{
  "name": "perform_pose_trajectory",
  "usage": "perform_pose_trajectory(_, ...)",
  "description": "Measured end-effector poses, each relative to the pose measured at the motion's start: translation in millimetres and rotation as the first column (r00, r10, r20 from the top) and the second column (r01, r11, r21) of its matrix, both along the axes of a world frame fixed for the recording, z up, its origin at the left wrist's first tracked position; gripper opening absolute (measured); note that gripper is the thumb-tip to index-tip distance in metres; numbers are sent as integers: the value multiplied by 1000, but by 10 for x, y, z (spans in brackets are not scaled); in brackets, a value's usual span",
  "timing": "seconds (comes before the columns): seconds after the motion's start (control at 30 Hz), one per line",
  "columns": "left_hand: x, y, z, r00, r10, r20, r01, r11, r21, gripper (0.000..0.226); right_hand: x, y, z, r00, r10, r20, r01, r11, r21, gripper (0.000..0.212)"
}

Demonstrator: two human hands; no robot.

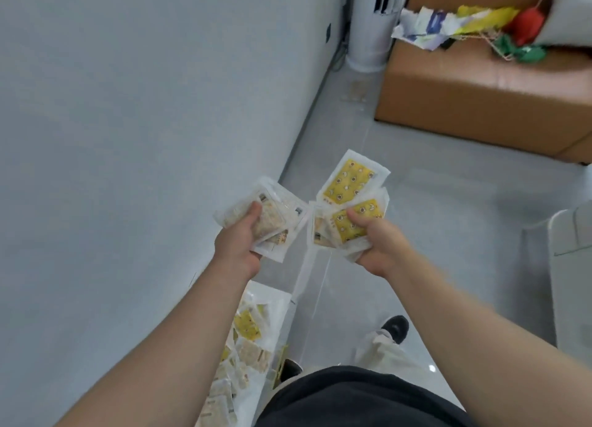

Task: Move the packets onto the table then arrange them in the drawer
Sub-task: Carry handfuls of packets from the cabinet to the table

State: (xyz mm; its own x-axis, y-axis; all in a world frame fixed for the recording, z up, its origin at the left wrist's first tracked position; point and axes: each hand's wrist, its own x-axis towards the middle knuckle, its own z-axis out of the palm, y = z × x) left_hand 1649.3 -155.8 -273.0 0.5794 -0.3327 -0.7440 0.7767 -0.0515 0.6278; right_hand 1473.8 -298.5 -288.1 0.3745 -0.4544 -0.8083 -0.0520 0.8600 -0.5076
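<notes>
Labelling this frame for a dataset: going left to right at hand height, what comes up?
Grey surface → left hand gripping pale packets → right hand gripping yellow packets → white furniture.

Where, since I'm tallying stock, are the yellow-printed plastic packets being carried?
Head view, right of centre: the yellow-printed plastic packets are fanned in the right hand, beside the beige packets gripped by the left hand.

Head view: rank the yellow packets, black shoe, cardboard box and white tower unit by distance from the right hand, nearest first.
1. yellow packets: gripped in the right hand.
2. black shoe: on the floor below the hand.
3. cardboard box: on the floor ahead, to the right.
4. white tower unit: in the far corner, by the wall.
</notes>
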Motion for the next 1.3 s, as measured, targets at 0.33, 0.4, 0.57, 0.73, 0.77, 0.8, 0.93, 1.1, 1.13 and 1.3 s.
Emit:
perform_pose_trajectory(0.33, -1115, -2602, 412, 958, -278, 69, 281, 958, -49, 39, -1348, -2078, 345, 961, -240, 139, 255, 962, -99, 30)
perform_pose_trajectory(0.4, -1392, -3088, 475, 940, -330, 86, 336, 939, -70, 36, -1618, -2491, 387, 949, -280, 146, 297, 948, -113, 28)
perform_pose_trajectory(0.57, -2037, -4264, 586, 889, -453, 64, 457, 886, -77, 22, -2228, -3436, 382, 904, -396, 159, 416, 901, -124, 31)
perform_pose_trajectory(0.73, -2499, -5479, 504, 807, -588, 49, 590, 806, -50, 23, -2724, -4339, 239, 843, -509, 174, 530, 841, -106, 31)
perform_pose_trajectory(0.77, -2582, -5747, 469, 787, -615, 46, 617, 786, -49, 24, -2827, -4536, 190, 826, -535, 178, 556, 825, -99, 31)
perform_pose_trajectory(0.8, -2669, -6036, 434, 765, -643, 45, 644, 763, -48, 25, -2935, -4743, 137, 805, -565, 181, 586, 805, -91, 31)
perform_pose_trajectory(0.93, -3097, -7235, 256, 628, -778, 27, 778, 626, -52, 29, -3414, -5588, -29, 672, -719, 177, 736, 674, -63, 24)
perform_pose_trajectory(1.1, -3920, -8501, 183, 370, -929, -8, 926, 370, -69, 39, -4184, -6267, -197, 447, -890, 86, 894, 447, -19, 35)
perform_pose_trajectory(1.13, -4136, -8715, 171, 324, -946, -14, 943, 324, -76, 42, -4353, -6339, -230, 394, -917, 67, 919, 394, -15, 45)
perform_pose_trajectory(1.3, -5322, -9433, 145, 32, -995, -96, 995, 41, -91, 16, -5210, -6565, -478, 150, -989, 11, 989, 150, 12, 68)
